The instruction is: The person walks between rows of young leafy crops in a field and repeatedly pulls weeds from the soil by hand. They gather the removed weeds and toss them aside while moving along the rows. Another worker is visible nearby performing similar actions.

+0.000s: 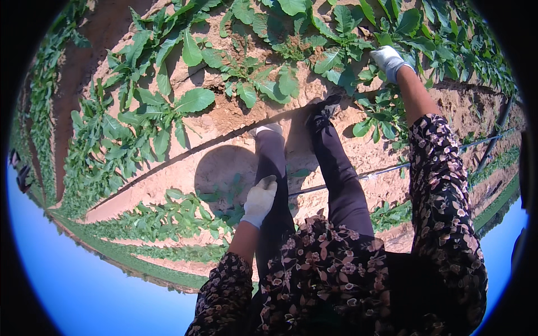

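My right hand (387,61), in a white glove with a grey cuff, reaches among green leafy plants (342,44) at the upper right. Its fingers are bent at the leaves, and the fingertips are partly hidden, so whether they grip a stem cannot be told. Against my left trouser leg (271,153) rests my left hand (259,202), also in a white glove. Its fingers are curled together with nothing visible in them. In front of my feet, a low plant with lobed leaves (252,82) grows from loose, crumbly soil (229,117).
Leafy crop rows run left (113,138) and right (466,50). Another row (172,216) grows beside my left hand. A thin hose (386,169) crosses the ground behind my right leg (342,168). A round shadow (220,168) falls on the sandy soil. Unclear dark shapes (22,178) show at the far left.
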A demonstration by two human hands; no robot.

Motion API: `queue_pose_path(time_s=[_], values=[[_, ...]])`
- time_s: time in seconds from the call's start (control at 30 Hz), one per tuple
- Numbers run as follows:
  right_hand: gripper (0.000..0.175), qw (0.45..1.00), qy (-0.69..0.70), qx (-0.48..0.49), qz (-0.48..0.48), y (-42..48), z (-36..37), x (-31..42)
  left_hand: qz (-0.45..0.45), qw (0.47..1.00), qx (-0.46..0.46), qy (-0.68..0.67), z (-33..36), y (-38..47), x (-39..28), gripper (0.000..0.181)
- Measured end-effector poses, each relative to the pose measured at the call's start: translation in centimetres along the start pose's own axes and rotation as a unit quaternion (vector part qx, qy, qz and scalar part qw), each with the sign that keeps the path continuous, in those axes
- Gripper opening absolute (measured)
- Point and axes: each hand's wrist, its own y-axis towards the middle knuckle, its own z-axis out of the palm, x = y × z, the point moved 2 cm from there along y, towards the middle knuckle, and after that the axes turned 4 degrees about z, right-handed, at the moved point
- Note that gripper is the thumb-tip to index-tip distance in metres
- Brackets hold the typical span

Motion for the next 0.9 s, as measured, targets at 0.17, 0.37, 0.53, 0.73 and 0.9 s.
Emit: queue_pose_path(time_s=[0.17,0.37,0.53,0.73,0.9], values=[[0.039,0.994,0.109,-0.021,0.007,-12.1,-1.3,-2.1,-0.012,1.0,-0.023,-0.002,-3.5,-3.1,-1.3,0.035],[0.063,0.996,-0.034,-0.079,0.012,-28.2,-8.6,-8.0,0.023,0.998,-0.051,0.04,-7.8,-7.3,1.0,0.042],[0.071,0.975,0.042,-0.136,0.171,-34.5,-11.1,-16.2,0.027,0.992,-0.116,0.039,-11.9,-12.5,3.0,0.039],[0.042,0.883,0.463,-0.04,0.06,-36.2,-6.5,-18.2,0.103,0.959,-0.152,0.216,-14.0,-19.8,5.7,0.031],[0.037,0.887,0.458,0.055,0.035,-38.1,-3.7,-15.0,0.171,0.911,-0.139,0.348,-12.3,-24.9,8.9,0.039]])
